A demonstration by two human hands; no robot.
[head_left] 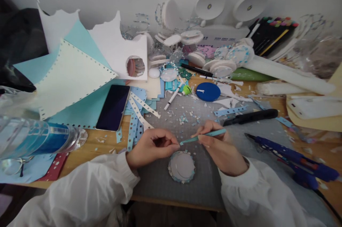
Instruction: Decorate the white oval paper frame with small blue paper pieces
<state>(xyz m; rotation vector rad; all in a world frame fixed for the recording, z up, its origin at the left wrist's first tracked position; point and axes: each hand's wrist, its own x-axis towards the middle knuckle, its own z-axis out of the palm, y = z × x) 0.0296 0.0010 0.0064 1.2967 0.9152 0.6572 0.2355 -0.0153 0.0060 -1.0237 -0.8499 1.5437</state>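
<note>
My left hand (151,147) is curled, its fingertips pinched around something too small to make out. Right beside that pinch is the tip of a thin teal tool (204,136), which my right hand (219,147) grips like a pen. Both hands hover just above a grey cutting mat (160,180). Below them on the mat lies a round white disc edged with pale blue trim (182,166). White sleeves cover both forearms.
A dark phone (113,107) lies left of the mat on teal paper, near punched paper strips (139,111). A plastic bottle (37,138) lies at far left. A black knife (247,116), blue glue gun (291,157), blue disc (207,91) and foam discs crowd the right and back.
</note>
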